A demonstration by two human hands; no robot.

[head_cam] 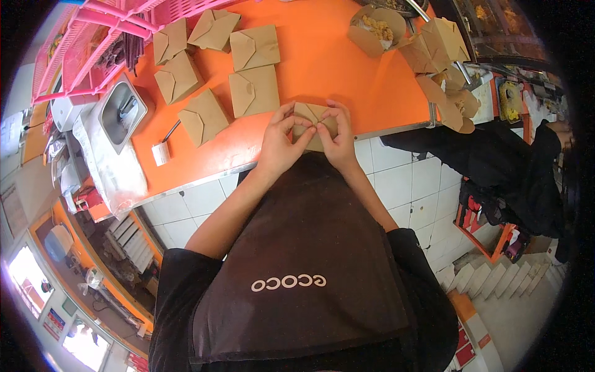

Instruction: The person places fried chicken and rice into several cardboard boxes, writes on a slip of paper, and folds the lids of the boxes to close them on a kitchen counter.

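Note:
A brown kraft paper food box [307,110] sits at the counter's front edge, close against the apron. My left hand [284,132] grips its left side, with thumb and fingertips pinching the top flaps near the middle. From the other side my right hand [338,132] pinches the same flaps, so the fingertips of both hands almost meet. The fingers hide part of the lid, and its contents cannot be seen. Several folded, closed kraft boxes [254,90] stand to the left on the orange counter [320,56].
Open boxes with fried food [379,30] stand at the right, beside more kraft boxes [437,44]. At the left are a pink plastic basket [88,51], a steel tray [122,111] and a small white roller-like object [161,153]. A person in black [502,167] is at the right.

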